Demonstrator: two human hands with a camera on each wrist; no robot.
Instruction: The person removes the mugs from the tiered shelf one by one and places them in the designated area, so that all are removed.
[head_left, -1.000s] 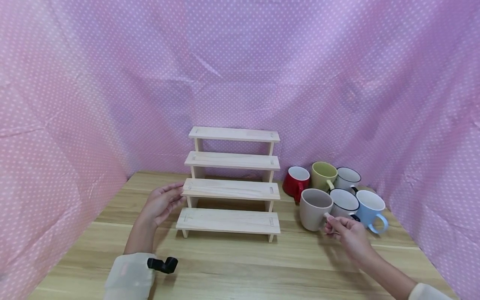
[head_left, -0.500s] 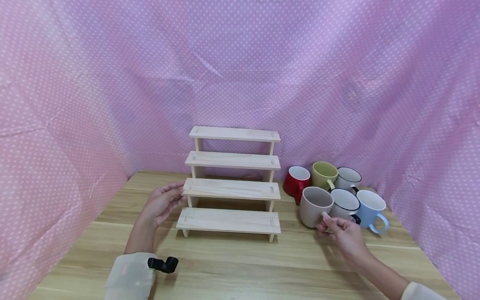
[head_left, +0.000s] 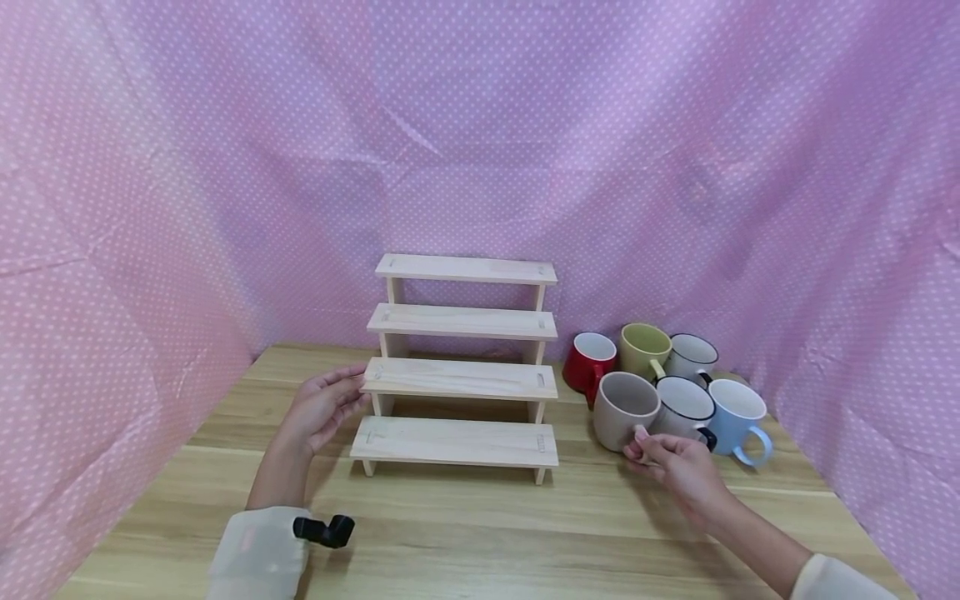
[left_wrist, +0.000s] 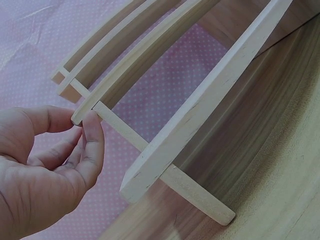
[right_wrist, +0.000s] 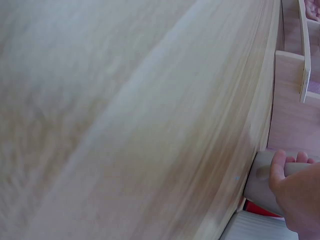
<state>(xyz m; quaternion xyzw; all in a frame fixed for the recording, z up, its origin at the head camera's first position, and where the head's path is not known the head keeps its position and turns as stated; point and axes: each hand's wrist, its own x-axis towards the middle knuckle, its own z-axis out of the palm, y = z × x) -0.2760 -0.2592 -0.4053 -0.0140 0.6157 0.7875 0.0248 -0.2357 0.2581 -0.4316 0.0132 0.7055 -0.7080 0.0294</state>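
A pale four-step wooden display stand [head_left: 453, 439] stands on the table. At its left side my left hand [head_left: 321, 412] pinches the end of the second step from the bottom; in the left wrist view the thumb and fingers [left_wrist: 92, 145] meet at that board's tip. To the right of the stand is a taupe mug [head_left: 617, 423], upright, its handle toward the front right. My right hand [head_left: 682, 473] pinches that handle between thumb and fingers. The right wrist view shows the mug [right_wrist: 257, 184] partly behind the hand.
Close around the taupe mug are a red mug [head_left: 581, 371], a yellow-green mug [head_left: 636, 360], two white mugs with dark rims, one in front [head_left: 678, 425] and one behind [head_left: 684, 367], and a light blue mug [head_left: 727, 425]. A pink dotted cloth [head_left: 465, 125] hangs behind the wooden table [head_left: 450, 533].
The taupe mug has shifted slightly back and its handle has swung a little toward the front, with my right hand moving left along with it. My left hand has stayed at the stand.
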